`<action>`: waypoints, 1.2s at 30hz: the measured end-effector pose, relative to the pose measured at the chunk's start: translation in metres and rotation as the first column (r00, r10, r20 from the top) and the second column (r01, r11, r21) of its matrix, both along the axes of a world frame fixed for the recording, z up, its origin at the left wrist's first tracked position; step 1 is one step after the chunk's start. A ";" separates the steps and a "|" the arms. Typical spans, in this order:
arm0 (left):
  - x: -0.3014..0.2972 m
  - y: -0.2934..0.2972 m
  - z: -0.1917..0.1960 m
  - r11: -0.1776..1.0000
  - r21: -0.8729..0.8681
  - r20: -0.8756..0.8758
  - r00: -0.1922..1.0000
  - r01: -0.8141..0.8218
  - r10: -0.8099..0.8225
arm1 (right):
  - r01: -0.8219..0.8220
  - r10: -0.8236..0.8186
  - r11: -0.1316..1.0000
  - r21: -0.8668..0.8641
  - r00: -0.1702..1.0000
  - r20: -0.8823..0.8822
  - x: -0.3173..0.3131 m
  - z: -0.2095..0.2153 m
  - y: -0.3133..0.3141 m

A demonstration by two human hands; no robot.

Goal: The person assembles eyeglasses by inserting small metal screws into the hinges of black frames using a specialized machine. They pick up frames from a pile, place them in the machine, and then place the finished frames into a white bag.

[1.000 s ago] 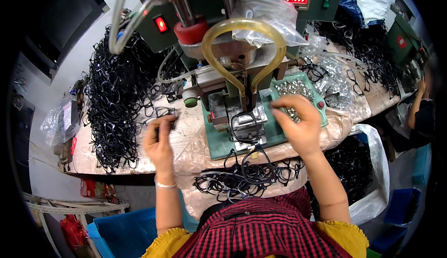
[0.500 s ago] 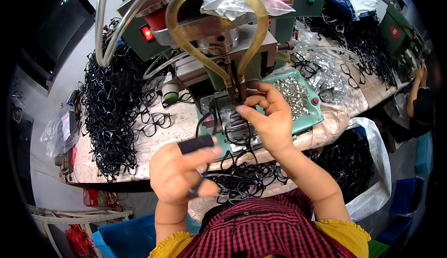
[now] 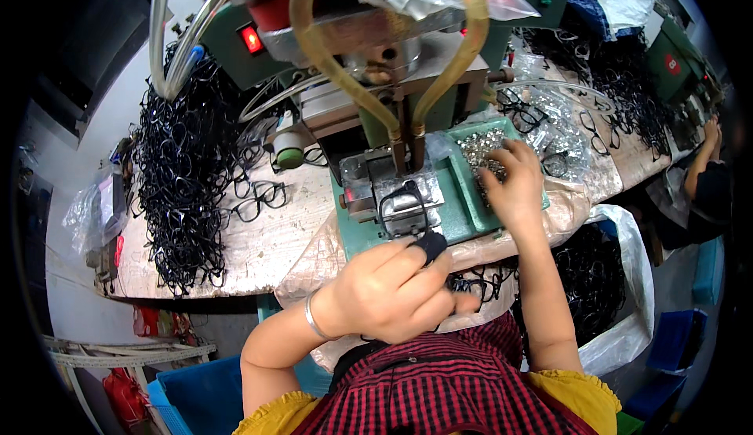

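Holding a black eyeglass frame [image 3: 409, 209] by its near end, the left hand [image 3: 392, 290] has its grip closed around the dark temple piece, fingers curled tight. The frame front lies just beyond that grip on the metal jig plate [image 3: 392, 192] of the green machine [image 3: 408, 121]. Half a second ago this hand was lower and nearer the body with the frame lifted off the plate; now the frame front sits on the plate. The right hand [image 3: 514, 188] has gone from the jig to the green tray [image 3: 471, 207] on the right, fingertips down in the pile of small silver parts [image 3: 478, 149]; cannot tell if its grip holds one. Left of the left-hand grip, a heap of black frames [image 3: 184, 176] lies on the counter [image 3: 267, 243]. Below the grip, more frames [image 3: 478, 286] lie at the counter edge. Another person's hand [image 3: 710, 133] shows far right.
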State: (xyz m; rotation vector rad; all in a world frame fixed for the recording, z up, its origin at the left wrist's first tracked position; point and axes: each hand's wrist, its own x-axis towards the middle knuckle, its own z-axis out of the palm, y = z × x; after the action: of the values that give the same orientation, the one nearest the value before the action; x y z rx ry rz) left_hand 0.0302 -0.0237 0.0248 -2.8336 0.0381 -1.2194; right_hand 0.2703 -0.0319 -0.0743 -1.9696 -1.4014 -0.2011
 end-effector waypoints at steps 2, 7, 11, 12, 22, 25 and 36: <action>0.003 -0.002 -0.005 1.000 -0.013 0.007 1.000 -0.006 0.006 | 0.010 -0.012 0.998 0.070 1.000 0.018 0.016 -0.027 -0.005; 0.004 0.001 0.000 1.000 -0.012 -0.022 1.000 -0.020 0.020 | -0.019 0.025 0.991 0.132 0.999 -0.045 0.015 -0.024 0.003; -0.002 -0.001 -0.008 0.997 -0.064 -0.032 0.999 -0.036 0.034 | -0.133 0.114 0.979 0.157 0.986 0.124 -0.004 -0.012 0.051; -0.009 -0.004 -0.011 0.989 -0.142 -0.029 0.999 -0.036 0.032 | -0.113 0.104 0.992 0.063 0.985 0.134 -0.004 -0.015 0.055; 0.016 -0.039 0.044 -0.300 -0.660 0.725 0.479 0.688 -0.495 | -0.133 0.294 0.937 0.322 0.800 -0.523 0.027 -0.048 0.022; 0.053 -0.046 0.039 -0.393 -0.621 0.748 0.364 0.679 -0.555 | -0.110 0.283 0.941 0.320 0.771 -0.570 0.031 -0.056 0.027; 0.082 -0.050 0.042 -0.386 -0.519 0.763 0.210 0.763 -0.612 | -0.115 0.272 0.947 0.301 0.784 -0.558 0.023 -0.049 0.007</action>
State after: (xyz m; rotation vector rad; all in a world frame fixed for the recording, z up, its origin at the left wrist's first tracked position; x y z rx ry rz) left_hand 0.1126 -0.0740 0.0670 -3.4362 2.5552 -2.1553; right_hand 0.2929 -0.0251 -0.1234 -1.4737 -1.0796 0.3075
